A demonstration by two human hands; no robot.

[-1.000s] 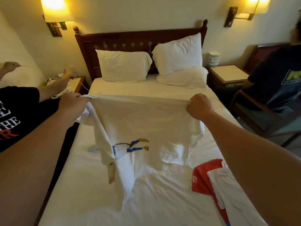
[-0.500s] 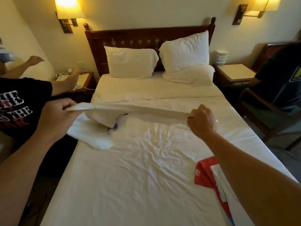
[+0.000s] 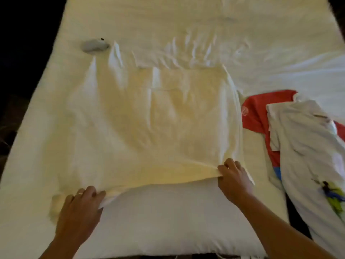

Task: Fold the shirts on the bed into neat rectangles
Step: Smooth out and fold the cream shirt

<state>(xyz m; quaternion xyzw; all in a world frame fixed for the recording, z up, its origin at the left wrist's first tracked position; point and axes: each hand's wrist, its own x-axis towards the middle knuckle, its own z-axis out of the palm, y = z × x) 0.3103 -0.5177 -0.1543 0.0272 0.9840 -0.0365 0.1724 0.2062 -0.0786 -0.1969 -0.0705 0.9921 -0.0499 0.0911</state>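
Both hands, left [image 3: 80, 208] and right [image 3: 233, 179], fingers pinching its near edge, now have the white shirt [image 3: 149, 118], earlier held up, flat on the bed [image 3: 186, 25].

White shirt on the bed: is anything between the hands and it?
Nothing visible: the left hand and the right hand both grip the near edge of the white shirt directly.

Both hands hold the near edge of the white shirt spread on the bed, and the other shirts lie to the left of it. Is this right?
Not quite. In the head view the other shirts lie to the right of the white shirt. The left hand and right hand do hold its near edge on the bed.
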